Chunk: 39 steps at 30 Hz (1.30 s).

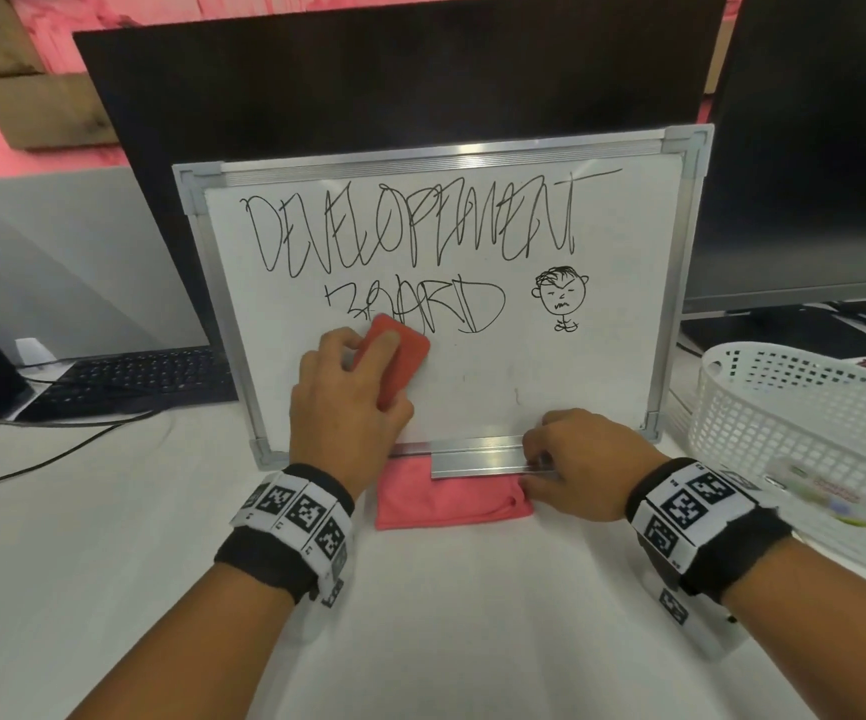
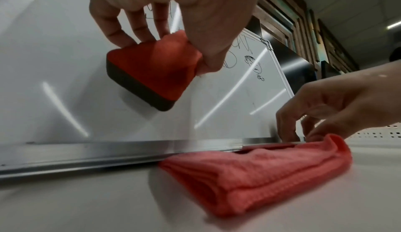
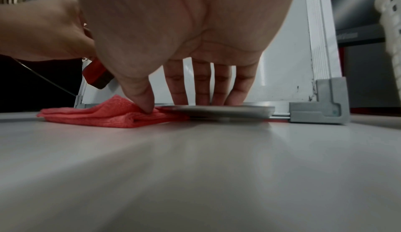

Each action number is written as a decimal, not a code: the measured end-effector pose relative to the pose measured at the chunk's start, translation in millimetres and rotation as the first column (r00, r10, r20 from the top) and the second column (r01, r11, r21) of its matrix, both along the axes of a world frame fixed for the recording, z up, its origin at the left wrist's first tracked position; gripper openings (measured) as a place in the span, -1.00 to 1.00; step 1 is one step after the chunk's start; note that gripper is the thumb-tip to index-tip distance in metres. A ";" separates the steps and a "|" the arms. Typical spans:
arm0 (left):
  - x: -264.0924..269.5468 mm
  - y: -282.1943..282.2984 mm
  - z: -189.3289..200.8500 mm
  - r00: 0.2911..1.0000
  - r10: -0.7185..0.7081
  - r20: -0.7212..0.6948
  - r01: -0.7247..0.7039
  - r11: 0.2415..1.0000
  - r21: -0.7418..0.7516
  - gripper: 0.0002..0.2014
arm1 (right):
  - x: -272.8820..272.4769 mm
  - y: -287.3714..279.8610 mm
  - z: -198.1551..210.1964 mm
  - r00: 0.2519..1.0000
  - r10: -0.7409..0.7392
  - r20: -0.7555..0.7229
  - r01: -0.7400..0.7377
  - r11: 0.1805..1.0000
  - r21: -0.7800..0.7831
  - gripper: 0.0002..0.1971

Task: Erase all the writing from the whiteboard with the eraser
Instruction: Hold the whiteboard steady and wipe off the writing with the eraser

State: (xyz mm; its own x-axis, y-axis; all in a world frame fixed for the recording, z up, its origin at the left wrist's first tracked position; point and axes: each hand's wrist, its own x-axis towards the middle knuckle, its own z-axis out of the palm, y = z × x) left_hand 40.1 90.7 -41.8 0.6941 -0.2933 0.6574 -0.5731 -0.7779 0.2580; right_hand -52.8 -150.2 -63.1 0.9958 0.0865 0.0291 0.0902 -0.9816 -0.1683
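Your left hand (image 1: 345,392) grips the eraser (image 1: 395,360) against the whiteboard (image 1: 477,387) — just under "BOARD".

Your left wrist view alone shows the eraser's dark felt underside, lying flat against the board's surface; the head view alone shows the full writing — "DEVELOPMENT BOARD" plus a small scowling doodle face (image 1: 561,296). Your right hand (image 1: 584,467) has straight fingers on the metal tray (image 1: 475,462) at the board's bottom edge, thumb on the pink cloth (image 1: 449,504). The white basket (image 1: 805,407) stands to the right; its label is too blurred to read.
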 end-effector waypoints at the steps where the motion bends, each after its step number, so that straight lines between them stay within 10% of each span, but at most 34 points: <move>1: 0.1 -0.5 0.3 1.000 0.001 0.008 -0.001 1.000 -0.002 -0.51 | 0.3 -0.2 0.0 1.000 -0.001 -0.001 0.001 1.000 -0.002 -0.79; 16: -6.2 -16.4 -8.9 0.992 -0.124 0.033 0.111 0.957 0.268 -0.47 | -0.8 0.1 2.9 1.000 -0.001 -0.011 0.001 1.000 -0.001 -0.80; 22: -3.9 -18.6 0.7 0.998 0.000 0.061 -0.006 0.995 0.096 -0.51 | -0.4 0.0 2.6 1.000 -0.001 -0.015 0.002 1.000 0.005 -0.81; 39: -5.4 -20.0 -2.9 0.995 -0.077 0.063 0.062 0.975 0.215 -0.45 | -1.6 1.0 4.2 1.000 -0.005 -0.024 0.006 1.000 0.016 -0.75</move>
